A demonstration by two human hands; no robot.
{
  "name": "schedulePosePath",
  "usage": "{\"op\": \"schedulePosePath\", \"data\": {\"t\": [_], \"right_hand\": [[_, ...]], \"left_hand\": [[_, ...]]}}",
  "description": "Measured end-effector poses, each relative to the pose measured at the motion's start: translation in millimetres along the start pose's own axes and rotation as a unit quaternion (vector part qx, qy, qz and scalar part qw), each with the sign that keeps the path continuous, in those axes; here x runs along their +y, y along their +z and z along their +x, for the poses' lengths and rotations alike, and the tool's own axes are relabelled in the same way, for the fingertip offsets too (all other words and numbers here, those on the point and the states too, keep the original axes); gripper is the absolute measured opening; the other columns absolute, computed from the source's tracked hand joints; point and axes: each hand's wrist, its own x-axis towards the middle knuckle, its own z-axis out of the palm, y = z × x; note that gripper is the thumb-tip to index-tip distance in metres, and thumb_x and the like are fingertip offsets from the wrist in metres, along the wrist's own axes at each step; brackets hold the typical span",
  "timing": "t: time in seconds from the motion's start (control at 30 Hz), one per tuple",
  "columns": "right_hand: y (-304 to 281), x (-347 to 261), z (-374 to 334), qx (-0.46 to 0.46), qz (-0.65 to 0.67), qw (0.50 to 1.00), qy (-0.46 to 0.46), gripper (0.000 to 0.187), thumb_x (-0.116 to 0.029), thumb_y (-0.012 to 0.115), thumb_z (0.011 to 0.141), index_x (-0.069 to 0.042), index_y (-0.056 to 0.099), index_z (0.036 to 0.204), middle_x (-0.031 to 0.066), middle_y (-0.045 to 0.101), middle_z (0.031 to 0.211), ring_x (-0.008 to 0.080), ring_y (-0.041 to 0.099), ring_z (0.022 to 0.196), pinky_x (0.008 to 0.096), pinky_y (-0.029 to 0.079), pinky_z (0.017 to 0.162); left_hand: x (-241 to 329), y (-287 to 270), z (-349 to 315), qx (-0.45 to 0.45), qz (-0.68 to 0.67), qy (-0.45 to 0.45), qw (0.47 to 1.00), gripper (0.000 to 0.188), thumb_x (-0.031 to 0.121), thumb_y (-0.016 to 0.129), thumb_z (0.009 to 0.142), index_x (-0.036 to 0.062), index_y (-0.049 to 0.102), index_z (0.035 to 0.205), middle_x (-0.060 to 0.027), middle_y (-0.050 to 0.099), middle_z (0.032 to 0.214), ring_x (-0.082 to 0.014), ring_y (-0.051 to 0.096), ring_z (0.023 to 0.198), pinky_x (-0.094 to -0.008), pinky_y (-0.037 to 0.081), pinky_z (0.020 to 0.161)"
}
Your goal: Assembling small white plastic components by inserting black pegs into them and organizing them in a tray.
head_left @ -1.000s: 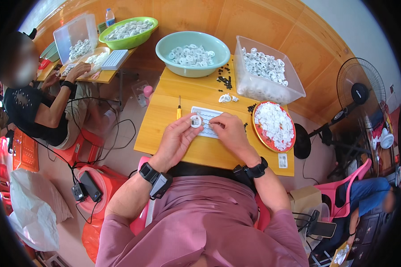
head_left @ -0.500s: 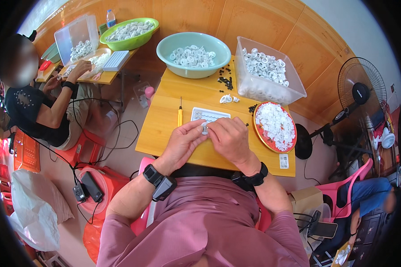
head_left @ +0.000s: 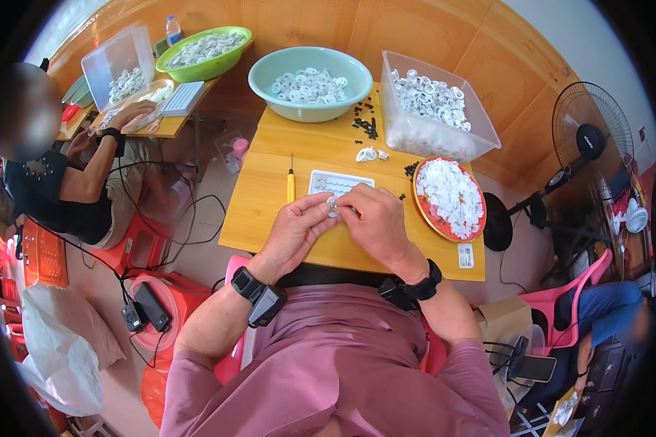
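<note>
Near the front edge of the table, my left hand pinches a small round white-and-metallic part between thumb and fingers. My right hand meets it from the other side, fingertips closed against the same part; its exact form is too small to make out. Just beyond my hands lies a white tray with rows of round pockets, partly covered by my fingers. A screwdriver with a yellow handle rests to the tray's left. Some loose white pieces lie behind the tray.
A pale green basin and a clear bin of white parts stand at the back. Right of my hand is a red plate heaped with white pieces. Small black parts are scattered between. A co-worker sits left; a fan stands right.
The whole view has shifted slightly, with the table's things a little higher. My right hand's fingers have turned a little around the small part; both hands still hold it.
</note>
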Motion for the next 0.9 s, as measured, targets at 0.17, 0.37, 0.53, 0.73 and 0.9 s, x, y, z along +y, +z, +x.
{"op": "schedulePosePath", "data": {"t": [0.17,0.37,0.53,0.73,0.9], "right_hand": [[1.4,1.6,-0.2,0.01,0.007,1.0,-0.004,0.004,-0.01,0.071,0.078,-0.009,0.067,0.079,0.004,0.064,0.075,0.0282,0.059,0.063,0.0387,0.046,0.061],[4.5,2.6,-3.2,0.003,-0.095,0.991,-0.092,0.004,-0.01,0.069,0.079,-0.009,0.065,0.08,0.0047,0.062,0.074,0.0272,0.058,0.059,0.0367,0.046,0.057],[2.1,1.0,-2.0,0.001,-0.029,0.999,-0.037,0.006,-0.008,0.072,0.077,-0.008,0.068,0.082,0.0064,0.066,0.076,0.0295,0.064,0.064,0.0392,0.05,0.059],[8.7,3.4,-3.3,0.032,0.026,0.999,-0.024,0.004,-0.009,0.07,0.079,-0.008,0.067,0.082,0.0069,0.065,0.077,0.0288,0.064,0.064,0.0381,0.05,0.059],[4.8,4.8,-2.5,0.021,0.037,0.999,-0.031,0.005,-0.008,0.07,0.079,-0.007,0.069,0.084,0.0078,0.065,0.077,0.029,0.065,0.066,0.0381,0.051,0.059]], "left_hand": [[0.9,-1.4,0.6,-0.011,-0.008,-0.004,1.0,0.028,0.009,0.062,0.098,-0.0034,0.061,0.123,-0.0115,0.066,0.116,-0.0185,0.066,0.105,-0.0286,0.055,0.095],[0.1,-5.5,2.5,-0.015,-0.001,0.001,1.0,0.028,0.009,0.062,0.098,-0.0037,0.061,0.123,-0.0117,0.066,0.118,-0.0182,0.066,0.106,-0.0285,0.055,0.095],[2.4,-2.5,1.5,-0.011,-0.018,-0.004,1.0,0.028,0.009,0.06,0.099,-0.0042,0.06,0.123,-0.012,0.065,0.119,-0.0182,0.066,0.107,-0.0281,0.055,0.095],[4.1,-5.9,1.7,-0.023,-0.017,-0.016,0.999,0.031,0.008,0.061,0.099,-0.0059,0.058,0.126,-0.0137,0.064,0.121,-0.0186,0.064,0.109,-0.0302,0.054,0.097],[2.2,-7.6,3.2,-0.02,-0.029,-0.009,0.999,0.031,0.01,0.058,0.1,-0.0059,0.058,0.127,-0.0146,0.064,0.12,-0.0202,0.065,0.107,-0.0305,0.055,0.098]]}}
